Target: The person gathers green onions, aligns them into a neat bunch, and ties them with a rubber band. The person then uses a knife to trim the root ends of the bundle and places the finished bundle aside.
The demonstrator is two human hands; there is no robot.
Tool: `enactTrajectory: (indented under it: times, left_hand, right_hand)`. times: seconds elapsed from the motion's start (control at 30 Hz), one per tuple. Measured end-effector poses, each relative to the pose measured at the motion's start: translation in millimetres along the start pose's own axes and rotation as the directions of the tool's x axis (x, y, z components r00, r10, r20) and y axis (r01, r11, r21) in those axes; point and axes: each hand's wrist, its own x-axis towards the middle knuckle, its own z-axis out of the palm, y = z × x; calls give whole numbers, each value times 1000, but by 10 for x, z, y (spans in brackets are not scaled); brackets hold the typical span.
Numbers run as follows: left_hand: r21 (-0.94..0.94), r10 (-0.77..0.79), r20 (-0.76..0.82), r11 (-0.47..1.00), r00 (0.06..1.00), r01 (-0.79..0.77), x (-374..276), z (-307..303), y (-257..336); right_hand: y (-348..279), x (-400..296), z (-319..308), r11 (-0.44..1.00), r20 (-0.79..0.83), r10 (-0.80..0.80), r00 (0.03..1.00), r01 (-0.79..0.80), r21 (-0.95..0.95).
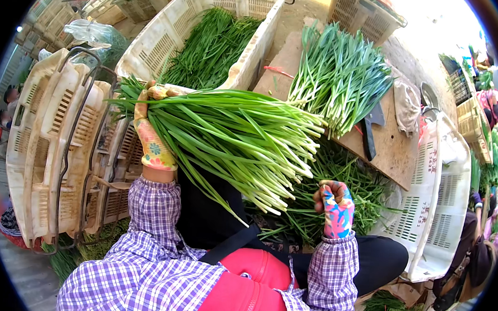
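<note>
My left hand [154, 128], in a flowered glove, grips a big fanned bunch of garlic chives [229, 133] near its leafy end. The pale stem ends spread to the right over my lap. My right hand [335, 205], in a pink and blue patterned glove, is held below the stem ends, apart from the bunch. Its fingers are curled in and nothing shows in them. Beneath lies a heap of loose chives [357, 196]. Another chive bunch [339, 75] rests on a wooden board [390, 151], beside a cleaver with a black handle [367, 137].
A white plastic crate [152, 51] with more chives stands ahead. Stacked crates with metal handles [39, 151] rise at my left. White crates [425, 217] bearing writing stand at my right. On the board lie a cloth bundle [406, 107] and a red tie [278, 71]. People are at the sides.
</note>
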Motion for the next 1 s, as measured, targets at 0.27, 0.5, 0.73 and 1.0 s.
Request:
enactTrajectory:
  times: [0.27,0.5,0.73,1.0]
  left_hand:
    - [-95,-29,43,995,999,33,23,-91,-55]
    - [-153,-112,114,980,987,129,72,-186,-84]
    - [-142,-166,105,973,981,180,114,-241,-95]
    - [-93,-200,95,974,975,209,50,-162,-76]
  right_hand:
    - [-101,151,668,963,357,67,932,-154,222]
    - [69,313,706,744,280,-176,944,-59,666]
    - [-99,165,782,648,262,179,948,-314,694]
    - [-333,26,787,646,241,309,920,-389,657]
